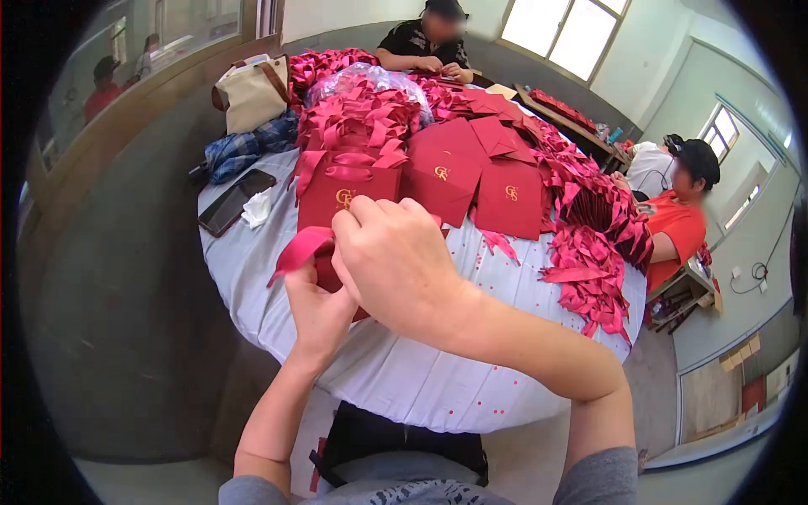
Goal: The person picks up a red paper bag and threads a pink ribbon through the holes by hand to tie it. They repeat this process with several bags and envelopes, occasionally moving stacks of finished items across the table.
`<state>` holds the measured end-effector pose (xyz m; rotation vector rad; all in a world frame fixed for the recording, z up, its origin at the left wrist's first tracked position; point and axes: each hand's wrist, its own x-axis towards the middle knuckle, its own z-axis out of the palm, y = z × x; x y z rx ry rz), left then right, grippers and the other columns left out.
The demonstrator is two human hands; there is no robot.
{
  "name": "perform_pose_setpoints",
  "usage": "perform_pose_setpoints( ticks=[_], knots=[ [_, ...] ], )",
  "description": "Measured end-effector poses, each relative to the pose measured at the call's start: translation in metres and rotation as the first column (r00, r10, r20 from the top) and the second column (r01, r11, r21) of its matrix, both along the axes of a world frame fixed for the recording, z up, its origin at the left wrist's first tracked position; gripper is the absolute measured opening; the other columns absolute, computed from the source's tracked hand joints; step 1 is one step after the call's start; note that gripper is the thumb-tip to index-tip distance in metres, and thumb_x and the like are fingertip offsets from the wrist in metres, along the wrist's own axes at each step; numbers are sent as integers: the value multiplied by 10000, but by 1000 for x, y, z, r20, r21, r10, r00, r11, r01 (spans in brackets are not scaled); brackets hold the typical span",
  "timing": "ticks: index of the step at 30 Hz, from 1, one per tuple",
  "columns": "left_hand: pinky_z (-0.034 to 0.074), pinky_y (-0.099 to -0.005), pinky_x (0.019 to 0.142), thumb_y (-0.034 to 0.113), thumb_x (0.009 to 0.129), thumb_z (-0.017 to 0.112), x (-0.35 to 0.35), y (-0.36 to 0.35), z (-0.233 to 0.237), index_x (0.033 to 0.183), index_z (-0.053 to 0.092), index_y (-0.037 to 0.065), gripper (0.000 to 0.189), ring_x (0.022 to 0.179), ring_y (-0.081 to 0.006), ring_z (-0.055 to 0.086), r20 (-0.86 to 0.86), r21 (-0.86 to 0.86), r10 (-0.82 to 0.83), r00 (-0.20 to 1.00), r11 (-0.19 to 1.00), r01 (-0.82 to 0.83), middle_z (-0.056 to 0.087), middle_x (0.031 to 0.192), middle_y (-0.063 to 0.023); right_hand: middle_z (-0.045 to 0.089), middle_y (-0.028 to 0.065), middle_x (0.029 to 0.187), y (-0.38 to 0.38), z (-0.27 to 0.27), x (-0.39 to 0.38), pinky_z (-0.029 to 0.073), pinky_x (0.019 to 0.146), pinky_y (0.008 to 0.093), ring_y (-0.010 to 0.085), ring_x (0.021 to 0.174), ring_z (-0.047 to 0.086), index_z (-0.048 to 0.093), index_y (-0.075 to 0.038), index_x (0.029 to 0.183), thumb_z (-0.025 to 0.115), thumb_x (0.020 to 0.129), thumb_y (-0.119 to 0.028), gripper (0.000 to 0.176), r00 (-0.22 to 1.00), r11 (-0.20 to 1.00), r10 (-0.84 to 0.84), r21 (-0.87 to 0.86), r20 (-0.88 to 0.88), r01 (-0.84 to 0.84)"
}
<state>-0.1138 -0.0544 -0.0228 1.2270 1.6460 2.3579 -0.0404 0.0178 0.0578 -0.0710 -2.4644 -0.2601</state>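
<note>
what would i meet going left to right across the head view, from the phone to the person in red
dark phone → crumpled white wad → left hand → right hand → rightmost gold-lettered red piece → front-right pink ribbon pile → person in red

Red item (327,272) mostly hidden behind right hand (396,259).

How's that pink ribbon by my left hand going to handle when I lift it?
The ribbon will probably flop, since it bends over in a soft curve beside your left hand. It's likely light, being a thin-looking strip. Its satiny sheen suggests it may slip a little.
</note>
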Motion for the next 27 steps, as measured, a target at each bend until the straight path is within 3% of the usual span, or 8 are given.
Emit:
perform_pose_setpoints(
  ticks=[3,6,12,16,21,23,24,27],
  knots=[
    [454,-264,737,5,758,656,-2,-2,-4,983,579,-16,239,814,-118,557,-30,-21,20,999,1000,-21,606,883,-47,548,115,703,8,-4,-1,438,605,388,281,668,582,554,-18,742,579,778,-88,82,997,991,61,-118,-54,-67],
    [447,-249,757,-6,742,668,0,-5,-2,1035,570,-1,310,811,-109,549,6,-24,-20,1000,1000,20,585,876,-27,580,155,761,21,-10,-4,476,610,423,350,684,594,591,8,844,543,794,-54,94,983,872,146,-455,-110,-180],
    [449,-248,793,-18,758,658,0,-2,-12,1070,569,-6,325,870,-118,572,61,37,-5,998,999,2,604,940,-44,593,185,731,29,-23,-14,475,622,409,354,694,607,605,30,797,533,776,-26,93,938,775,203,-539,-281,-329],
    [462,-279,820,-19,796,637,0,-4,-15,1049,581,-22,259,909,-146,590,166,18,-29,986,999,26,619,989,-65,604,203,707,28,-25,-17,477,615,404,358,668,615,609,50,765,530,765,-44,122,950,682,147,-667,-277,-300],
    [451,-272,841,-12,815,641,-1,-4,-12,1079,567,-23,274,912,-133,588,133,39,-51,990,998,47,622,994,-60,594,224,666,31,-21,-22,478,614,414,367,643,614,622,57,737,531,758,-89,173,974,634,124,-740,-188,-223],
    [450,-256,834,-7,819,646,-9,-3,-8,1073,573,-16,265,913,-114,584,173,-61,-62,983,995,73,618,1001,-54,595,236,654,36,-18,-26,494,624,408,356,640,633,634,52,715,549,740,-119,193,984,587,95,-789,-153,-179],
    [446,-227,784,4,821,654,-2,2,0,1015,577,2,209,859,-85,573,250,48,-93,964,995,84,616,930,-28,597,238,656,39,-16,-31,500,631,403,350,643,641,638,50,714,555,734,-125,194,986,565,79,-809,-144,-163],
    [401,-185,680,47,829,656,-14,4,10,885,557,40,114,743,-45,527,220,-64,-84,972,993,101,582,792,28,602,227,672,70,-13,-51,506,619,386,268,637,659,653,40,723,557,747,-153,217,954,620,-26,-754,-298,-219]
  ],
)
